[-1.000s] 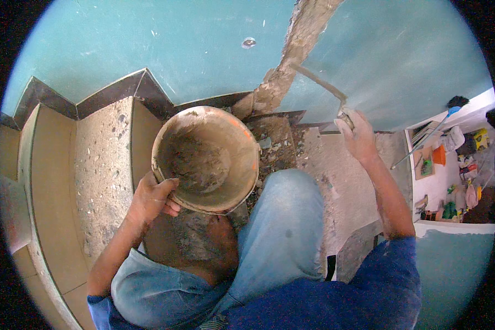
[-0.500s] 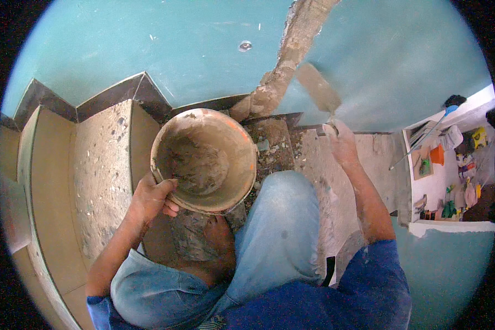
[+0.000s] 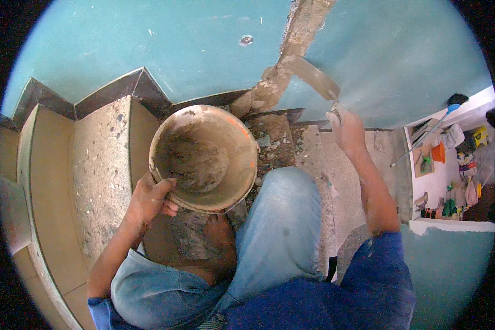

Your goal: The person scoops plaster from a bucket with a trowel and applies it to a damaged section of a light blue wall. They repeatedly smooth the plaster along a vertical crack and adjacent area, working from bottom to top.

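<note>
My left hand [image 3: 151, 199] is closed on the near-left rim of a round bucket [image 3: 242, 179], thumb over the edge. The bucket tilts toward me, and wet grey-brown mortar [image 3: 195, 159] coats its bottom and sides. In my right hand [image 3: 348, 131] is the handle of a trowel [image 3: 313, 77]. Its long blade is angled up and left, the tip against the rough mortar strip [image 3: 300, 38] that runs up the blue wall [image 3: 203, 49]. Whether mortar lies under the blade cannot be seen.
Tiled stair steps [image 3: 102, 165] with dark skirting [image 3: 107, 93] climb at the left. Rubble [image 3: 275, 140] lies on the step behind my knee [image 3: 289, 192]. At the right, an opening shows a blue-handled broom [image 3: 429, 135], an orange container [image 3: 438, 153] and assorted clutter.
The trowel has swung leftward, its blade moving from beside the mortar strip onto it. My right hand has shifted slightly right. The left hand and bucket stay nearly in place.
</note>
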